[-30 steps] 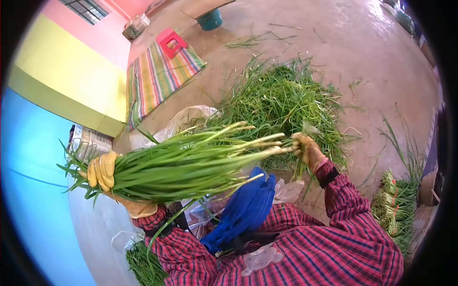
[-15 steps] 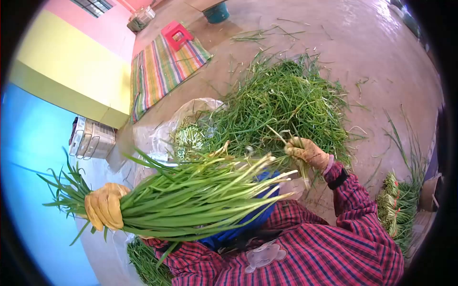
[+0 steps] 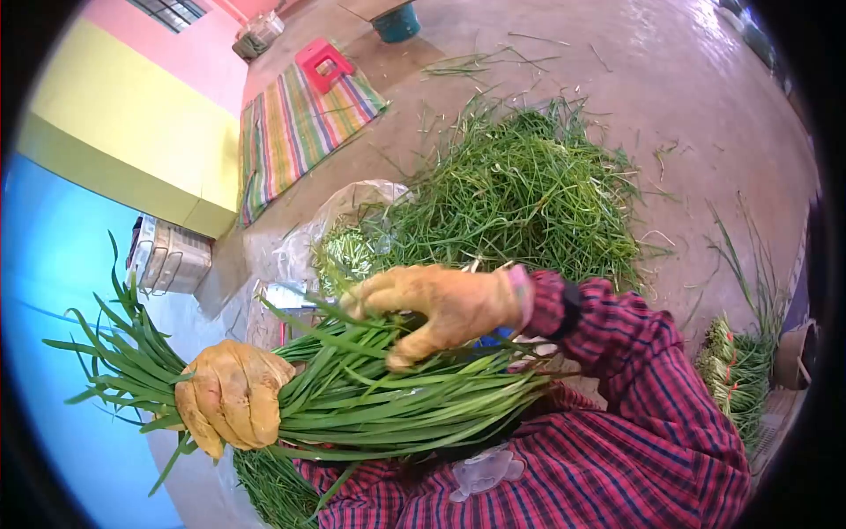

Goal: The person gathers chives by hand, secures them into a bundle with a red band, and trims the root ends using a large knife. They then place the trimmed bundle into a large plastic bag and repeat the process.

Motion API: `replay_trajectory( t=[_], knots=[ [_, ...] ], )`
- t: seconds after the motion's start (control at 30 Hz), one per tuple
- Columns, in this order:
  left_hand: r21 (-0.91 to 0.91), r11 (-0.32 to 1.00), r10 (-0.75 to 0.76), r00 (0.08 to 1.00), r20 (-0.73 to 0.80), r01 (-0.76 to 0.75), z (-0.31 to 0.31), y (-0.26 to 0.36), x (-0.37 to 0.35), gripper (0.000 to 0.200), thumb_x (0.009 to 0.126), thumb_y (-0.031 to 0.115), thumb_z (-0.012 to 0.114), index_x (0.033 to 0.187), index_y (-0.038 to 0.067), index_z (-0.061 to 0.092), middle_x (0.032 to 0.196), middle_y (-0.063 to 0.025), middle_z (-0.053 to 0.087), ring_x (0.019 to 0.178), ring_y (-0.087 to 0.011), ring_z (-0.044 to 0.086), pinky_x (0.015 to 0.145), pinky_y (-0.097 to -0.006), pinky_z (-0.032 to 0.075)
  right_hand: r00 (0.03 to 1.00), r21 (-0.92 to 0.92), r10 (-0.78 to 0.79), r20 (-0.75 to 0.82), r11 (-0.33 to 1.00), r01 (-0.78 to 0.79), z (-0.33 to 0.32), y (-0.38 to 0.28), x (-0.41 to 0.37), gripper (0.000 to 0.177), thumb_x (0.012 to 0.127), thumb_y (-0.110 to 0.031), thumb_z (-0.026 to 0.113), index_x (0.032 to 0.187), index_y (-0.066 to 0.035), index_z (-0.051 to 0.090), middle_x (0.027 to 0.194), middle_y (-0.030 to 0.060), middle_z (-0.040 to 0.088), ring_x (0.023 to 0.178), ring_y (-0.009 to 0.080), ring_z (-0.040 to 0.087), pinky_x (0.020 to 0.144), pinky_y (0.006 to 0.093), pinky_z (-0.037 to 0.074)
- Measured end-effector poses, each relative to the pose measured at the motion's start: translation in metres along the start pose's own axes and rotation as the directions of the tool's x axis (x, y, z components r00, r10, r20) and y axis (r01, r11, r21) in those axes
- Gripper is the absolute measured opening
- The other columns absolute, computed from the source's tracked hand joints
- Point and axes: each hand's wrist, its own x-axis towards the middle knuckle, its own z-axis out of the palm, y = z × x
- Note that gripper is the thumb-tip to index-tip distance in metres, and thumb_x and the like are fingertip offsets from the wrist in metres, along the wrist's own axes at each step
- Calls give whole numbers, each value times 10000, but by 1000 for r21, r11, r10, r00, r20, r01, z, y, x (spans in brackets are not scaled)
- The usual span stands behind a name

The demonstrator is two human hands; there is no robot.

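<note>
My left hand (image 3: 233, 397), in a yellowish glove, is wrapped round a large bunch of long green leafy stalks (image 3: 414, 410). Leaf tips stick out beyond it on the left, and the stalks run right across my lap. Over the upper side of the bunch is my right hand (image 3: 441, 309), also gloved, with thumb and fingers spread apart against the leaves. Behind them a big loose heap of green stalks (image 3: 529, 194) lies on the floor, beside a clear plastic bag (image 3: 352, 198) with pale cut pieces.
A red stool (image 3: 324, 66) stands on a striped mat (image 3: 300, 123) at the upper left. A teal bucket (image 3: 397, 24) is at the top. Tied bundles (image 3: 727, 370) lie at the right, more greens (image 3: 269, 485) at the lower left, and stacked crates (image 3: 172, 256) near the wall.
My right hand has moved left from the edge of the heap onto the bunch, and its fingers have opened. My left hand has shifted slightly right, still holding the bunch.
</note>
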Motion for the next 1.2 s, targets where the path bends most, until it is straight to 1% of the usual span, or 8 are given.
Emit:
replay_trajectory(
  t=[0.2, 0.3, 0.53, 0.6, 0.63, 0.73, 0.93, 1.2],
  knots=[
    [196, 974, 142, 981, -129, -115, 24, -16, -2, 238, 905, 200, 541, 742, 100, 682, 729, -75, 658, 691, -213, 619, 823, -336, 502, 876, 720, 459, -146, 657, -224, -1, -6, -22, 158, 1008, -167, 499, 1045, -32, 571, 868, 39, 615, 861, 130, 584, 799, 280, 479],
    [418, 897, 331, 408, -851, 142, 64, -44, -2, 466, 1005, 389, 421, 637, 135, 554, 651, 31, 506, 588, -131, 398, 753, -367, 388, 765, 829, 550, -336, 558, -37, 0, -4, -48, 160, 1014, -181, 486, 1006, -35, 548, 809, 53, 601, 808, 178, 617, 781, 314, 502],
    [196, 953, 289, 510, -810, -230, 53, -23, -39, 371, 1013, 347, 440, 737, 120, 541, 616, 26, 495, 552, -116, 413, 760, -372, 384, 460, 767, 627, -629, 596, 237, -30, 57, -149, 184, 1037, -206, 410, 971, -106, 548, 605, -88, 391, 460, 69, 345, 425, 230, 295],
    [208, 945, 313, 521, -794, -251, 59, -17, -41, 371, 1013, 345, 440, 738, 119, 541, 619, 24, 497, 559, -117, 418, 760, -369, 385, 321, -27, 290, -902, 703, -711, -27, 74, -187, 210, 1011, -187, 459, 977, -16, 577, 735, 25, 619, 648, 168, 577, 606, 313, 471],
    [211, 941, 323, 523, -789, -263, 63, -13, -44, 370, 1013, 344, 440, 738, 118, 541, 621, 24, 499, 563, -117, 421, 761, -368, 386, 117, 486, 534, -837, 825, -288, -23, 121, -232, 200, 994, -190, 495, 995, -12, 585, 750, 61, 633, 666, 180, 589, 613, 328, 463],
    [229, 930, 355, 544, -760, -287, 68, -6, -48, 370, 1013, 341, 439, 738, 116, 541, 626, 22, 502, 574, -118, 429, 761, -364, 388, 208, -172, 579, -788, 118, -978, -39, 141, -308, 275, 966, -269, 563, 1051, -8, 588, 815, 24, 664, 711, 142, 603, 641, 299, 479],
    [262, 930, 364, 555, -748, -257, 76, -6, -51, 368, 1014, 336, 438, 739, 113, 541, 636, 17, 510, 597, -120, 445, 761, -357, 392, 481, 472, 861, -165, 497, -728, -33, 50, -180, 469, 957, -308, 589, 1334, -42, 508, 1092, 66, 605, 1040, 143, 554, 908, 309, 460],
    [475, 878, 401, 626, -669, -55, 92, -10, -50, 367, 1015, 328, 437, 741, 108, 541, 649, 11, 521, 627, -122, 467, 761, -347, 398, 797, -216, 505, -331, 782, -585, 32, 51, -102, 277, 901, -254, 612, 1085, -50, 574, 975, 187, 631, 879, 373, 627, 771, 414, 520]
  ],
)
